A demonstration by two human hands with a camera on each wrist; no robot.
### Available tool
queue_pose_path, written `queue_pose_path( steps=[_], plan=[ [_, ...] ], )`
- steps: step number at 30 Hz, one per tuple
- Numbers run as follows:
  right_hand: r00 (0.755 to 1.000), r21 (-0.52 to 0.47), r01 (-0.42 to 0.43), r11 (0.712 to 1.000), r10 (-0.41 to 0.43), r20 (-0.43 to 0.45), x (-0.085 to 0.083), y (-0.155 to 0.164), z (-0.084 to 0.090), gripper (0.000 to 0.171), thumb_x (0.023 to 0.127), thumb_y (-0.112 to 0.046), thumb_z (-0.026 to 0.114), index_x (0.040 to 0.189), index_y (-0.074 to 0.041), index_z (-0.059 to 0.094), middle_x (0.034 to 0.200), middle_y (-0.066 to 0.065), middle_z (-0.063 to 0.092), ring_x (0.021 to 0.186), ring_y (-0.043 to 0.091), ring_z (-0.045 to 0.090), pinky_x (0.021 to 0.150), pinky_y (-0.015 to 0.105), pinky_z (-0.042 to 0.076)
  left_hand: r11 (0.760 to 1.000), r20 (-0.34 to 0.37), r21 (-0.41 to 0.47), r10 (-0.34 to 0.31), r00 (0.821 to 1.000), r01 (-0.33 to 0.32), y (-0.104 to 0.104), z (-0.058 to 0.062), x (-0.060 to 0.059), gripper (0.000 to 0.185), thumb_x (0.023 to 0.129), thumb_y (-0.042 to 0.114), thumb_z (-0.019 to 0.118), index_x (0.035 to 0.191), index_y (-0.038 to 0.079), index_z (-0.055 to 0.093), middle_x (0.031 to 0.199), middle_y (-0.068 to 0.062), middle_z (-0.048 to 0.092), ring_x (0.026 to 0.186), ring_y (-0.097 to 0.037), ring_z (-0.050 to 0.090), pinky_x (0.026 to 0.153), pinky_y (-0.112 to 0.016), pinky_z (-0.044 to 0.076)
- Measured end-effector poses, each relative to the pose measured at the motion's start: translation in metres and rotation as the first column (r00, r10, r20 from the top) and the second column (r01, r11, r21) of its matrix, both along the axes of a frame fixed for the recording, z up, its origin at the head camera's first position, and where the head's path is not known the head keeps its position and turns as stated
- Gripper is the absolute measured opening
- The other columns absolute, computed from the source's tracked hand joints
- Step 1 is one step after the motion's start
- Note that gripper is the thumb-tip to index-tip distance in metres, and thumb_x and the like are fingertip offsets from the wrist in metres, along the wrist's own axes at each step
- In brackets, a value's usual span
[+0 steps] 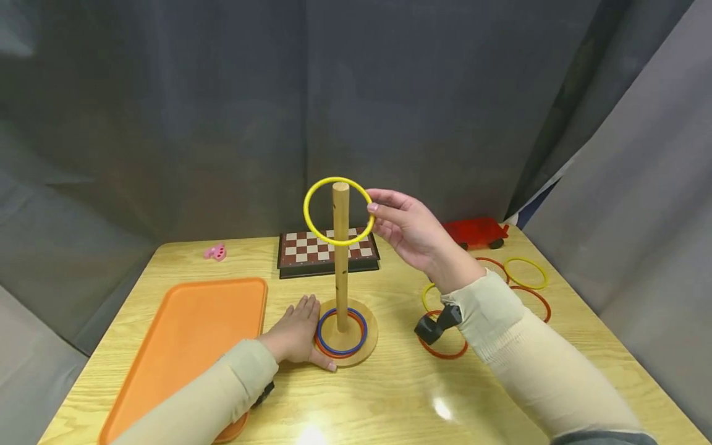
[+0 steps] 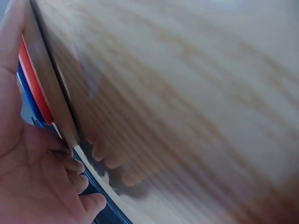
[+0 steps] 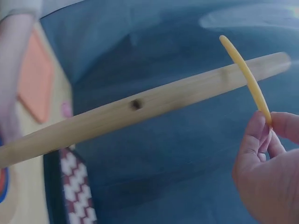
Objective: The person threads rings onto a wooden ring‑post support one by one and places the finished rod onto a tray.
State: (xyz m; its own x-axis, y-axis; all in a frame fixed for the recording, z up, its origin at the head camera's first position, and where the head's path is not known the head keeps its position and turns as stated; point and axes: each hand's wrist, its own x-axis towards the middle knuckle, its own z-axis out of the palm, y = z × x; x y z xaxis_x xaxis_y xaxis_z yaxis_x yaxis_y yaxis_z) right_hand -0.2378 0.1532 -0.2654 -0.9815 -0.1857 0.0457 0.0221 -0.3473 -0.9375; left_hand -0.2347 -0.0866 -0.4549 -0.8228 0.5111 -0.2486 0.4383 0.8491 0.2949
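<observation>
Your right hand's fingers [image 1: 384, 207] pinch the yellow ring [image 1: 337, 212] at its right edge, thumb and forefinger closed on the thin hoop, so the ring stands out to the left of your fingertips, tilted, and its loop encircles the top of the wooden peg [image 1: 340, 256]; in the right wrist view the ring [image 3: 245, 77] rises from the pinch and crosses in front of the peg [image 3: 140, 109] near its tip. Your right hand [image 1: 408, 232] is raised well above the table [image 1: 389, 395]. Your left hand [image 1: 297, 337] lies flat and relaxed on the tabletop, fingers straight, pressed against the left rim of the round wooden base [image 1: 367, 346]; the left wrist view shows your fingers [image 2: 70, 163] touching the base's edge [image 2: 49, 93]. Going from the largest things down: the wooden table carries an orange tray [image 1: 183, 346] on its left side, just beside your left forearm; a chessboard [image 1: 328, 250] lies behind the peg; a red toy [image 1: 478, 232] sits at the far right edge. The peg stands upright in its base, with a blue ring [image 1: 361, 337] and a red ring [image 1: 325, 352] already lying round its foot. Loose rings [image 1: 525, 272], yellow and red, lie on the table to the right, partly under your right forearm. A small pink piece [image 1: 216, 252] rests near the far left corner.
</observation>
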Motion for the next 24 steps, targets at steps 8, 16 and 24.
queue_pose_path(
  steps=[8,16,24],
  plan=[
    [0.997,0.138,-0.022,0.990,0.012,0.074,-0.006,0.002,-0.049,0.032,0.105,0.001,0.056,0.137,0.006,0.055,0.105,0.003,0.063,0.086,0.013,0.061,0.077,0.022,0.054,1.000,-0.005,-0.020,-0.008,1.000,0.008,0.002,-0.002,-0.002,0.137,0.069,0.071,0.085,0.160,-0.009,0.021,0.168,-0.027,0.014,0.156,-0.039,0.009,0.125,-0.053,0.013],
    [0.989,0.240,-0.050,0.969,0.014,0.149,-0.007,0.005,-0.101,0.036,0.104,0.001,0.056,0.139,0.008,0.053,0.101,0.004,0.062,0.085,0.013,0.060,0.079,0.022,0.054,0.999,-0.022,-0.036,-0.020,1.000,0.020,0.000,-0.003,-0.004,0.138,0.069,0.072,0.084,0.160,-0.010,0.021,0.168,-0.027,0.015,0.156,-0.039,0.010,0.124,-0.054,0.014],
    [0.982,0.331,-0.104,0.938,0.044,0.183,-0.002,0.008,-0.145,0.038,0.103,0.001,0.055,0.139,0.011,0.052,0.103,0.008,0.060,0.083,0.012,0.059,0.080,0.024,0.055,1.000,-0.007,-0.006,-0.004,1.000,0.004,0.002,-0.003,-0.003,0.139,0.068,0.071,0.086,0.159,-0.012,0.022,0.167,-0.029,0.016,0.156,-0.041,0.011,0.124,-0.055,0.015]
  ],
)
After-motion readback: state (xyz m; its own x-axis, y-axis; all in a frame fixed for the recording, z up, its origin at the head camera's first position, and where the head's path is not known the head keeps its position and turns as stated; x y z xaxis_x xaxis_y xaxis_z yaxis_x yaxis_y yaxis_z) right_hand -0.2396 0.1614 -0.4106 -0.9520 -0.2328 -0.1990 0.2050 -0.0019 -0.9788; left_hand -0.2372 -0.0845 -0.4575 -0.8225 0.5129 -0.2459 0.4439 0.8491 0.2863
